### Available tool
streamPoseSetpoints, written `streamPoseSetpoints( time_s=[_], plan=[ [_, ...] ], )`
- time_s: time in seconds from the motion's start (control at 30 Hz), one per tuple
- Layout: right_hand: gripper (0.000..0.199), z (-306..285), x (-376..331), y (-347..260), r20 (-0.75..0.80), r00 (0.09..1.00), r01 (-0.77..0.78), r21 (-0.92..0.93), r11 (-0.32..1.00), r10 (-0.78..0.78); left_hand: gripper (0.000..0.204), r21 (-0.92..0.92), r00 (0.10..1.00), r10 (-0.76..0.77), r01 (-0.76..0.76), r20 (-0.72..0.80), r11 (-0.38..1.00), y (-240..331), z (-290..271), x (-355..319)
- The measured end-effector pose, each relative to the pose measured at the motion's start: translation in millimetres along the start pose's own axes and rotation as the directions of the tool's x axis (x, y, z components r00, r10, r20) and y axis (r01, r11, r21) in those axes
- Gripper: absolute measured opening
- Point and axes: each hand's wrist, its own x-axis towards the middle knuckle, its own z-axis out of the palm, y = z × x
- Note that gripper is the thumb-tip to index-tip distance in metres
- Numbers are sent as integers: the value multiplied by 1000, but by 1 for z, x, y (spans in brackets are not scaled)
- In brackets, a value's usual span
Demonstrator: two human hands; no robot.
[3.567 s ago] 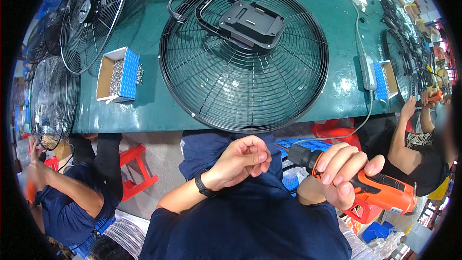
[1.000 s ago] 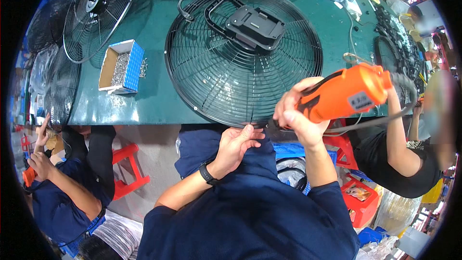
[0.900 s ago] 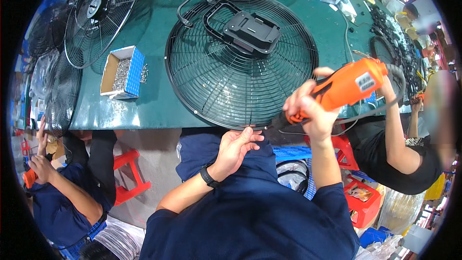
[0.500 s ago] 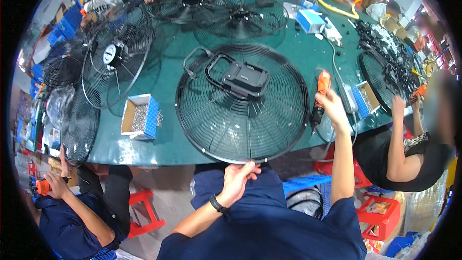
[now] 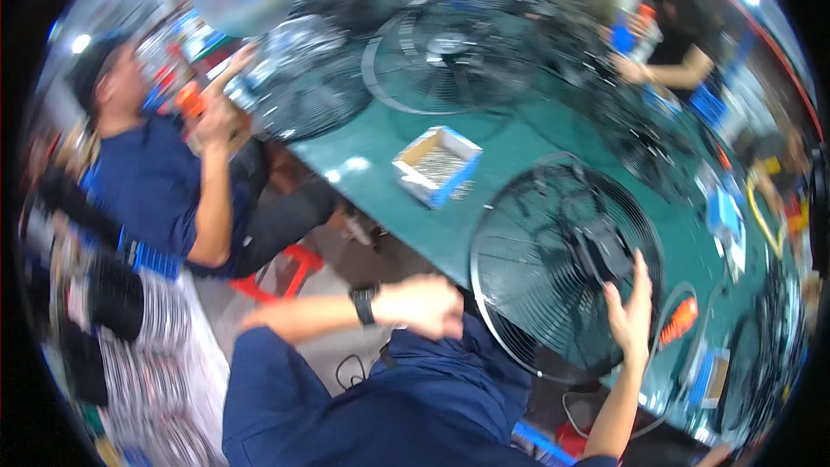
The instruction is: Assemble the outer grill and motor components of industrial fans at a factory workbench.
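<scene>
Head view: fan guard (image 5: 540,290) is on the green desk (image 5: 389,182), ahead of me and to my right. Near rim looks to be past the desk edge. Black housing (image 5: 607,248) sits on top of the guard.

Right hand (image 5: 631,311): fingers and thumb spread, nothing gripped, over the right part of the guard and near the housing. Can't tell if it's in contact. Left hand (image 5: 424,306): in front of my lap, left of the guard, fingers look bent. Too blurred to tell if it's holding anything.

Handling notes, my judgement: take the guard by the outer rim, not the thin wires, which probably flex. Use both hands on opposite sides, since the housing likely loads it unevenly. Keep the weight over the desk, given the overhang. Watch the orange drill (image 5: 679,322) lying just right of the guard; rim shouldn't knock it. Open screw box (image 5: 460,175) is beyond the left rim, so mind that with any swing.
</scene>
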Motion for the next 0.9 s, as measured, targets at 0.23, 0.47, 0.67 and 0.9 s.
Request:
streamPoseSetpoints(
  time_s=[0.23,0.47,0.67,0.9],
  plan=[
    [72,7,-2,14,-4,996,86,145,986,-86,16,784,824,-139,565,-549,255,-77,-135,-72],
    [82,1,18,5,95,990,104,18,994,-105,16,904,911,-74,412,-406,111,-103,-158,-96],
    [84,14,25,-10,89,993,94,-138,986,-82,18,908,917,-65,399,-394,124,-118,-159,-91],
    [78,9,28,-34,82,995,70,-95,993,-62,19,910,921,-41,389,-387,145,-132,-162,-81]
  ],
)
